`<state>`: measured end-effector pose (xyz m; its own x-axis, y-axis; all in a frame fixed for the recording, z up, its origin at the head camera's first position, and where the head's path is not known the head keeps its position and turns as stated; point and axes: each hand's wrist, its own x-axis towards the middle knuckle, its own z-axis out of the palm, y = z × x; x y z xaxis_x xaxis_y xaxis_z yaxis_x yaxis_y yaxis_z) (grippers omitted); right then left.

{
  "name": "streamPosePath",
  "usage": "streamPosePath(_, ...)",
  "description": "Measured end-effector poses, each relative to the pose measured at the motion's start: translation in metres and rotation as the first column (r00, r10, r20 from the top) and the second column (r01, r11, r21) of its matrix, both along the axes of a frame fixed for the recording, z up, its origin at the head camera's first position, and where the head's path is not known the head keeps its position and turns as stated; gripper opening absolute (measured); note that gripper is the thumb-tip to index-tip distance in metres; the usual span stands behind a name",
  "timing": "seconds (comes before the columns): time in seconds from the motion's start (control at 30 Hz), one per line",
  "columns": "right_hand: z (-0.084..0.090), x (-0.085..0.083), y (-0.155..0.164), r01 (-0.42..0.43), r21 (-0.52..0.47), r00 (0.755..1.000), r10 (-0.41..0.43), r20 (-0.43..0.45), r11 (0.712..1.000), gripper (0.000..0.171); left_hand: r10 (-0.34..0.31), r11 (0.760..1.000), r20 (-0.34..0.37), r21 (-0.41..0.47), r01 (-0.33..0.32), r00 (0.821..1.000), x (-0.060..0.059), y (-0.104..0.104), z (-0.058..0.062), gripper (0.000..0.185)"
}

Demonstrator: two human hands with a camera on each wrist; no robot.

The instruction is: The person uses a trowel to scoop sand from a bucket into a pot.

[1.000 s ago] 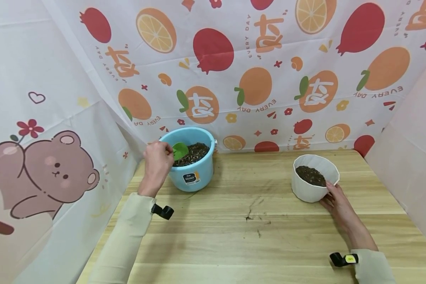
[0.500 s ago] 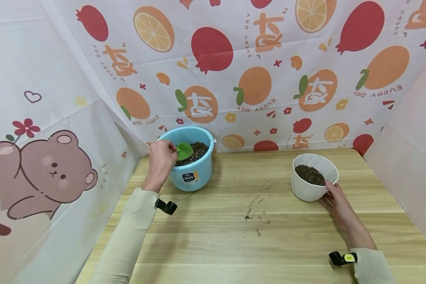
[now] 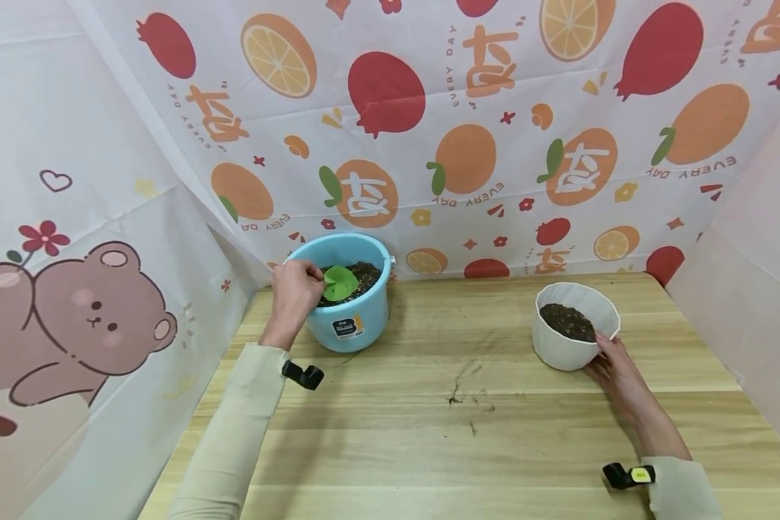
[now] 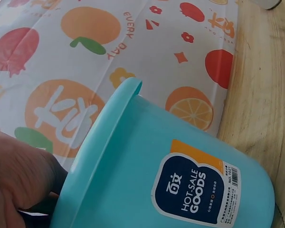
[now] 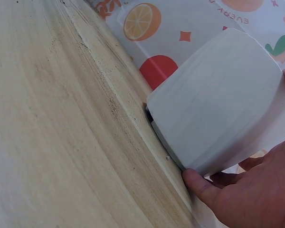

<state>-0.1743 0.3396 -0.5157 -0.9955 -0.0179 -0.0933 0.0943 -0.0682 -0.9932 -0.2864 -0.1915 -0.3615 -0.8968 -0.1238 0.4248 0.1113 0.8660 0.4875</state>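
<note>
My left hand (image 3: 294,295) pinches a small green scoop (image 3: 341,284) over the near left rim of a light blue bucket (image 3: 354,328). The scoop's blade lies at the dark soil (image 3: 367,274) inside; its handle is mostly hidden by my fingers. In the left wrist view the bucket wall (image 4: 147,156) fills much of the picture, and the scoop is hard to make out. Over to the right, my right hand (image 3: 624,379) grips a white faceted flowerpot (image 3: 562,352) partly filled with soil (image 3: 568,321). In the right wrist view, a fingertip sits low on the pot (image 5: 218,102).
Both containers stand on a wooden table (image 3: 422,448) close to a fruit-printed cloth (image 3: 455,224) at the back. A bear-printed cloth (image 3: 117,310) borders the left side. Dark soil crumbs (image 3: 455,399) are scattered mid-table.
My left hand has shifted slightly right, and the scoop's blade has moved right and lower over the soil, showing more of its face. The right hand stays on the flowerpot.
</note>
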Motion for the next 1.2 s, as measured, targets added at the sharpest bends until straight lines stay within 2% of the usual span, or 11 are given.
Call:
streamPosePath(0.27,0.0,0.0005,0.0,0.008,-0.023,1.0,-0.008,-0.007,1.0,0.057,0.002,1.0,0.017,0.023,-0.002,1.0,-0.0036,-0.0008,0.0001,0.011)
streamPosePath(0.4,-0.0004,0.0008,-0.0005,0.005,-0.016,1.0,-0.005,-0.012,1.0,0.06,0.022,0.999,0.061,0.041,-0.024,0.998,-0.0053,-0.0019,-0.0001,0.01)
streamPosePath(0.5,-0.0006,0.0012,-0.0012,-0.003,-0.005,1.0,0.003,-0.024,1.0,0.062,0.046,0.995,0.104,0.088,-0.055,0.994,-0.006,-0.0036,-0.0009,0.006)
streamPosePath(0.63,-0.0012,0.0015,-0.0014,-0.003,-0.003,0.999,0.003,-0.032,1.0,0.054,0.06,0.987,0.141,0.138,-0.08,0.988,-0.0062,-0.0055,-0.0014,0.004)
streamPosePath(0.8,-0.0009,0.0017,-0.0012,-0.002,-0.002,1.0,0.002,-0.026,1.0,0.047,0.067,0.984,0.151,0.153,-0.091,0.986,-0.0065,-0.0054,-0.0009,0.006)
streamPosePath(1.03,-0.0024,0.0019,-0.001,0.006,-0.021,1.0,-0.007,-0.027,1.0,0.031,0.077,0.978,0.222,0.173,-0.117,0.972,-0.0084,-0.0031,0.0019,0.011)
streamPosePath(1.2,-0.0024,0.0018,-0.002,0.004,-0.019,1.0,-0.004,-0.031,1.0,0.031,0.084,0.975,0.261,0.178,-0.134,0.962,-0.0102,-0.0009,0.0043,0.011)
